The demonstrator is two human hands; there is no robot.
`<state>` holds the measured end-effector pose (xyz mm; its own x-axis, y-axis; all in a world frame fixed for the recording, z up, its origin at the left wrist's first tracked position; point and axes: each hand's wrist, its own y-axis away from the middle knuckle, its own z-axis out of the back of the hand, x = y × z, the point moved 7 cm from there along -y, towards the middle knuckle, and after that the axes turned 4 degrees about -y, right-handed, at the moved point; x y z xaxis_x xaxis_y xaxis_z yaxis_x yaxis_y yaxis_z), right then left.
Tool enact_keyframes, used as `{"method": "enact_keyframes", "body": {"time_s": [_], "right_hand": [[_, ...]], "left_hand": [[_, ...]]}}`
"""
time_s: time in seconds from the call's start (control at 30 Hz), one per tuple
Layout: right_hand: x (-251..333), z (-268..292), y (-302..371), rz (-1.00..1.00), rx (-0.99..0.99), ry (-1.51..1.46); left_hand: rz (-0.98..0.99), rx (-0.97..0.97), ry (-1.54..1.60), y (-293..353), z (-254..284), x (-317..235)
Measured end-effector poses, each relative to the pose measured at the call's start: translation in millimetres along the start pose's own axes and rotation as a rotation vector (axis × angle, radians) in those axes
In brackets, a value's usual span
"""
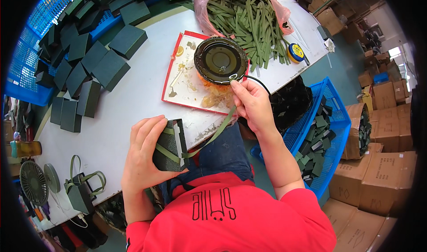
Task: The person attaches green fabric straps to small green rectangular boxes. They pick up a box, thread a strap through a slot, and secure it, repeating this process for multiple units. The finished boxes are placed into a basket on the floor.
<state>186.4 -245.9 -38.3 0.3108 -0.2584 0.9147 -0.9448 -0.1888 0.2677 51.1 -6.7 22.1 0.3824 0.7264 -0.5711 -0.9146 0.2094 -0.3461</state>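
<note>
My left hand (144, 152) grips a small dark green box (167, 156), its white inner edge facing right. Two stretches of olive-green ribbon (209, 141) cross the box, and one runs up from it to my right hand (253, 103). There my thumb and fingers are pinched on the ribbon, whose tip is at the near right rim of a round, dark pot of glossy amber liquid (220, 58). Yellowish, glue-like drips hang on the pot's side. It stands in a shallow red-edged white tray (171, 81) spotted with dried residue.
Several dark green boxes (104, 67) lie at the left, by a blue crate (38, 18). A pink plastic bag (203, 7) full of ribbons sits at the back, beside a yellow-and-blue tin (296, 52). A ribboned box (80, 196) and fan (33, 183) are near left; a blue crate (340, 132) and cartons (391, 176) are right.
</note>
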Motion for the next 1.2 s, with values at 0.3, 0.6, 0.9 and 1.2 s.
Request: {"method": "enact_keyframes", "body": {"time_s": [0.3,0.6,0.9,1.2], "right_hand": [[4,-1,12,-0.013,0.007,-0.072],[-6,-50,66,-0.18,0.366,0.07],[-27,-80,63,-0.304,0.491,0.167],[-25,-81,60,-0.305,0.532,0.31]], "left_hand": [[0.015,-0.009,0.005,1,1,2],[-0.057,0.018,0.064,-7,3,-5],[-0.065,0.017,0.187,-8,6,-11],[-0.09,0.043,0.177,-9,4,-14]]}}
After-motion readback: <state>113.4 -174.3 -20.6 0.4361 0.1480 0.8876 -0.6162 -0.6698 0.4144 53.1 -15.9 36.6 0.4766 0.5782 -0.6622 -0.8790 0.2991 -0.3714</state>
